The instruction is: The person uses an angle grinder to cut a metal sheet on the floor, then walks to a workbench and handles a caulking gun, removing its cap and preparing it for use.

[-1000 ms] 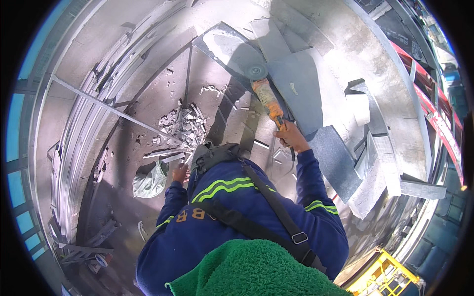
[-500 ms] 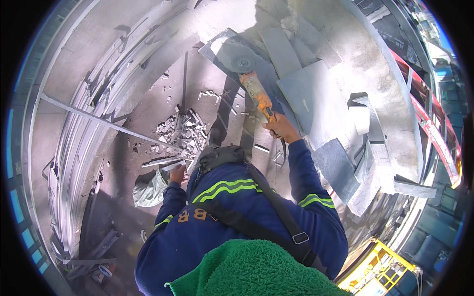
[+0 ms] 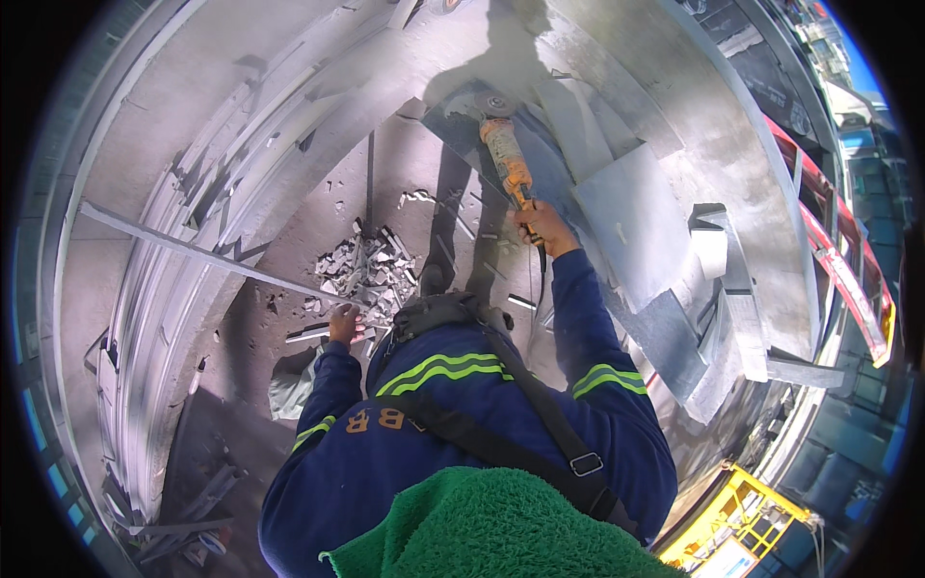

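An orange angle grinder (image 3: pixel 504 157) with a round disc at its far end is in my right hand (image 3: pixel 545 228), whose fingers wrap round the rear grip. Its disc end is over the far part of a dark grey slab (image 3: pixel 451 123), though I cannot tell whether the two touch. A cable hangs from the grip toward me. My left hand (image 3: pixel 344 325) is low at the left with its fingers loosely apart and nothing visible in it. Just beyond that hand lies a heap of broken grey offcuts (image 3: pixel 361 265), and a pale sack (image 3: pixel 292 385) lies beside my left forearm.
Long grey strips (image 3: pixel 183 260) are stacked along the left side, and a thin bar (image 3: pixel 217 252) slants from them toward the heap. Grey panels (image 3: pixel 641 217) lie at the right, with loose blocks (image 3: pixel 737 299) beyond. A yellow metal frame (image 3: pixel 747 525) stands at lower right.
My right hand has carried the grinder farther away, toward the slab's far end. My left hand has risen slightly from beside the sack toward the heap, and its fingers show more.
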{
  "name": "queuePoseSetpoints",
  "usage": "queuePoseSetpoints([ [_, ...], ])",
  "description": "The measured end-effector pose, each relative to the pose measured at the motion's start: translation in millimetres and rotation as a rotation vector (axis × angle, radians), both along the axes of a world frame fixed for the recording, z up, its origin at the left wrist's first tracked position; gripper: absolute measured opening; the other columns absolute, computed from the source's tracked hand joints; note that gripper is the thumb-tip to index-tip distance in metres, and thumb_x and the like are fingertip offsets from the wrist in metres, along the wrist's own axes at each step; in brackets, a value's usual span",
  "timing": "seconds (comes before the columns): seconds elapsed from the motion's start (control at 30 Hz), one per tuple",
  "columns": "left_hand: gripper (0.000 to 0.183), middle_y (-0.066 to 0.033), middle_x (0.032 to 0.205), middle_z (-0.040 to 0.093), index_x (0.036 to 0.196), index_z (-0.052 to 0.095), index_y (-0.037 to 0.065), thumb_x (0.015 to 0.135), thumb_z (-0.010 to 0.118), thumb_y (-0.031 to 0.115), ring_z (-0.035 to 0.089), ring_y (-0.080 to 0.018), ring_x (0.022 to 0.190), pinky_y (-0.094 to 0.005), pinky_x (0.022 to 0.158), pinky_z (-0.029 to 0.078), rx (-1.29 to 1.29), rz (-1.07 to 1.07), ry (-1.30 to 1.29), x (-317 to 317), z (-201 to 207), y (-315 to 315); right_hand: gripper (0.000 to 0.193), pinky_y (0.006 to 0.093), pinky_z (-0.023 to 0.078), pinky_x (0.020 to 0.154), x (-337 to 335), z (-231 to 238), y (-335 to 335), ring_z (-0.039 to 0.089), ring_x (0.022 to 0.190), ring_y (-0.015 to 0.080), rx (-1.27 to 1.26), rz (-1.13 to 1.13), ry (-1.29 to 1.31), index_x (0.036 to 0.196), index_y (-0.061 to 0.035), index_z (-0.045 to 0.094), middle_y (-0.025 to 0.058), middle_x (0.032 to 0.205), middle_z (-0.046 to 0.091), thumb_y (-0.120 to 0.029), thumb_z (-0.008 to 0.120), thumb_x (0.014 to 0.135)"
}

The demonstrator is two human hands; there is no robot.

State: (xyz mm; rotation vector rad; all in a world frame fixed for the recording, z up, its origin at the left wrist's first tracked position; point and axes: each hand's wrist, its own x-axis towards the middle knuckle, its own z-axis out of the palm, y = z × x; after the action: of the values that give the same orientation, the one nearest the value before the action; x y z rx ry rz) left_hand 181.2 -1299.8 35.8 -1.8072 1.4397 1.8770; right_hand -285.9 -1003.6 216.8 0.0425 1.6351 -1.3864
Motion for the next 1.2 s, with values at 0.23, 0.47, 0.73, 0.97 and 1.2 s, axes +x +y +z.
queuePoseSetpoints([
  [0.23,0.055,-0.0089,0.106,0.071,0.147,0.060,0.009,0.101,0.069,0.038,0.070,-0.0188,0.072,-0.0377,0.058,0.060,0.033,0.021,-0.081,48.4,-17.1,-13.7,0.031,0.0265,0.048,0.044,-28.7,-2.4,-44.6,0.061,0.055,0.0110,-0.029,-0.151,-0.036,0.103,-0.0072,0.056,0.0035,0.079,0.064,-0.009,0.085,0.092],
  [0.47,0.056,-0.0079,0.104,0.071,0.148,0.059,0.009,0.101,0.069,0.038,0.070,-0.0200,0.071,-0.0401,0.058,0.060,0.074,0.040,-0.075,43.8,-26.9,-25.3,0.028,0.0274,0.047,0.045,-30.9,-1.9,-60.1,0.061,0.056,0.0115,-0.001,-0.117,0.002,0.102,-0.0076,0.057,0.0034,0.077,0.064,-0.011,0.084,0.093],
  [0.73,0.054,-0.0081,0.109,0.072,0.146,0.060,0.013,0.101,0.070,0.040,0.072,-0.0225,0.081,-0.0428,0.068,0.061,0.092,-0.109,-0.008,-20.7,-31.1,-51.2,0.031,0.0270,0.044,0.046,22.3,8.2,-46.5,0.061,0.058,0.0119,0.072,0.049,0.021,0.103,-0.0065,0.059,0.0031,0.078,0.063,-0.014,0.087,0.091],
  [0.97,0.059,-0.0098,0.113,0.072,0.147,0.059,0.012,0.098,0.072,0.042,0.072,-0.0233,0.083,-0.0421,0.070,0.061,0.077,-0.184,0.049,-67.7,-31.8,-65.5,0.030,0.0280,0.046,0.046,48.7,19.8,-3.1,0.061,0.057,0.0120,0.067,-0.074,0.000,0.103,-0.0044,0.060,0.0031,0.077,0.063,-0.014,0.087,0.091],
  [1.2,0.056,-0.0081,0.106,0.070,0.145,0.060,0.012,0.098,0.072,0.041,0.069,-0.0217,0.076,-0.0399,0.065,0.058,0.100,-0.270,0.007,-71.1,-42.9,-61.8,0.030,0.0269,0.048,0.043,64.1,24.3,42.0,0.059,0.054,0.0113,0.039,-0.359,-0.015,0.106,-0.0046,0.056,0.0014,0.076,0.060,-0.009,0.082,0.093],
])
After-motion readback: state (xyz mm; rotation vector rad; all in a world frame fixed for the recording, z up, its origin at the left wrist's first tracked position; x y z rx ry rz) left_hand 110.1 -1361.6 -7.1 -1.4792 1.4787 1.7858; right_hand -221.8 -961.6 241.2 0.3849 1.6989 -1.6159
